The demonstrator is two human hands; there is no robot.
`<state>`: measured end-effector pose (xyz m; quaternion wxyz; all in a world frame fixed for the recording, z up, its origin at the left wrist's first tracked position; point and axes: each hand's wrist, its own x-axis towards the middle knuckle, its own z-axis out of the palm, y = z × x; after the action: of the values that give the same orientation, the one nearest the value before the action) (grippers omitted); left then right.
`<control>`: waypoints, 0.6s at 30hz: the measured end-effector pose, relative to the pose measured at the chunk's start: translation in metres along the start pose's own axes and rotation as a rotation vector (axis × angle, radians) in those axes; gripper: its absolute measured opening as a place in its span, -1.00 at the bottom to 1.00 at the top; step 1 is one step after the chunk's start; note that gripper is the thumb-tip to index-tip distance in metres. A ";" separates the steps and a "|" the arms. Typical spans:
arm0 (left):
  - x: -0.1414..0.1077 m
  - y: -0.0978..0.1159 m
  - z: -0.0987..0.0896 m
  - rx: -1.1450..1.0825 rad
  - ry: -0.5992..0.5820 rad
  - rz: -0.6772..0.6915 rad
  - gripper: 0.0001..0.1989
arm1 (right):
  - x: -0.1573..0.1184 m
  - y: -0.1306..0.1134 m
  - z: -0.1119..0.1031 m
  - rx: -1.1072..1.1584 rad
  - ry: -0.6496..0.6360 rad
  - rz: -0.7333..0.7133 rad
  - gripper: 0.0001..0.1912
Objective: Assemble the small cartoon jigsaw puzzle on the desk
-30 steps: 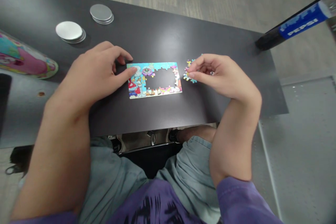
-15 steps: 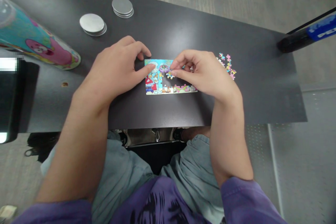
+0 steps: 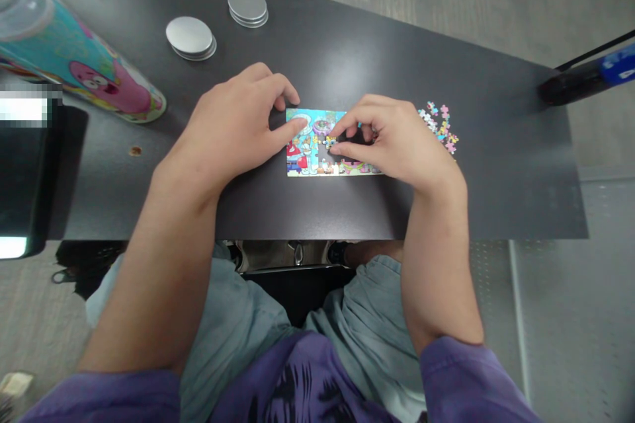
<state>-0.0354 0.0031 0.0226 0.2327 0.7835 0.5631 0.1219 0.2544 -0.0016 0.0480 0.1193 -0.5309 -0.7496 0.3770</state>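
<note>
Puzzle [image 3: 303,157] with a partly unfilled middle lies flat on the dark table [image 3: 510,178], between the two hands. The right hand [image 3: 397,135] pinches a small piece [image 3: 330,142] between thumb and forefinger, at the left part of the gap, just below a round purple detail of the picture; whether the piece touches the edge beside it is hard to make out at this size. The left hand [image 3: 235,129] grasps nothing: its thumb rests on the puzzle's upper left part, its fingers loosely bent near that corner. Loose pieces [image 3: 441,129] lie scattered just beyond the right wrist. Toward the upper left are two stacks of silvery discs [image 3: 189,35], near a printed cylinder [image 3: 106,79] with a pink cartoon figure. A blue-labelled bottle [image 3: 578,84] is at the table's right end.
</note>
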 end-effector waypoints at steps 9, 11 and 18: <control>0.000 0.001 0.000 0.033 0.004 0.004 -0.39 | -0.002 0.000 -0.001 0.028 0.006 0.045 -0.77; 0.000 0.001 0.000 0.026 0.002 0.006 -0.39 | -0.002 0.001 -0.002 0.011 0.006 0.040 -0.77; 0.000 0.000 0.001 -0.011 0.005 -0.012 -0.43 | -0.003 0.000 -0.001 -0.026 -0.005 0.029 -0.82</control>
<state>-0.0350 0.0030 0.0222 0.2364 0.7786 0.5676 0.1254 0.2562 -0.0034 0.0496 0.1052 -0.5423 -0.7469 0.3701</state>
